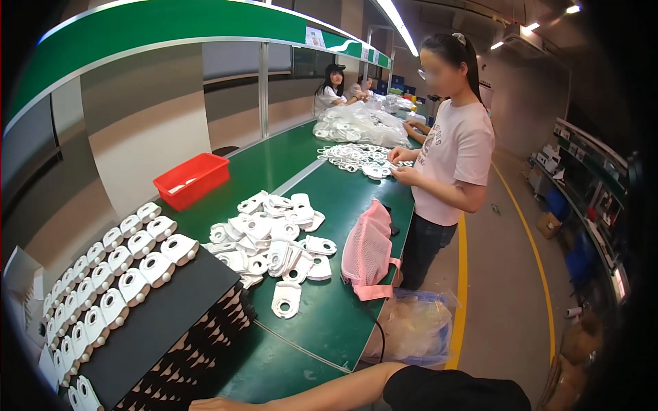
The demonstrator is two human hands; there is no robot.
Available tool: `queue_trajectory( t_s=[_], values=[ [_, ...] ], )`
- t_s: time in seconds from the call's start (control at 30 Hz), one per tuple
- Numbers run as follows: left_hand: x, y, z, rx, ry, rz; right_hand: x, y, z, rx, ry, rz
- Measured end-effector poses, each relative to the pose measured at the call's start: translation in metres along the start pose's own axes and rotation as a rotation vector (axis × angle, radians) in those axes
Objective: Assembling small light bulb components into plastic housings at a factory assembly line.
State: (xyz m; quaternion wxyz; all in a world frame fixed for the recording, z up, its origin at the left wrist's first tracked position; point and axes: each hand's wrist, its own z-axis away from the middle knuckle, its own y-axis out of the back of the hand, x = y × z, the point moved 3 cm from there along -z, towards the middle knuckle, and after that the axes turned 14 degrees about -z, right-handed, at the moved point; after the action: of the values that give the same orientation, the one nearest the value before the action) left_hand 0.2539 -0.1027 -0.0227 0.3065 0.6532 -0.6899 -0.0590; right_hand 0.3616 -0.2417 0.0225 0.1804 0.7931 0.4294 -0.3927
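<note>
Right hand (223, 405), partly cut off by the lower edge, lies just beside a stack of black trays (171, 301); whether it holds anything cannot be told. The left hand is out of view. White parts (133, 280), each with a round hole, sit in slanting rows on the top tray, toward the left. On the green table (295, 353), a loose pile of similar pieces (257, 229) lies between the stack and a pink mesh bag (363, 253). Behind stands a red bin (202, 192); farther right, a co-worker (452, 161) handles a small white piece.
</note>
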Motion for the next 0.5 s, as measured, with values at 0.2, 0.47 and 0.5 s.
queue_trajectory(
  t_s=[0.2,0.47,0.5],
  values=[
    [0.016,0.005,-0.012,-0.080,-0.009,-0.092,0.001,0.001,0.000,0.001,0.064,0.040],
    [0.019,0.002,-0.022,-0.056,-0.119,0.164,0.003,0.003,-0.001,0.006,0.153,0.062],
    [0.023,0.002,-0.024,-0.055,-0.124,0.162,0.004,0.003,0.000,0.007,0.159,0.061]
  ],
)
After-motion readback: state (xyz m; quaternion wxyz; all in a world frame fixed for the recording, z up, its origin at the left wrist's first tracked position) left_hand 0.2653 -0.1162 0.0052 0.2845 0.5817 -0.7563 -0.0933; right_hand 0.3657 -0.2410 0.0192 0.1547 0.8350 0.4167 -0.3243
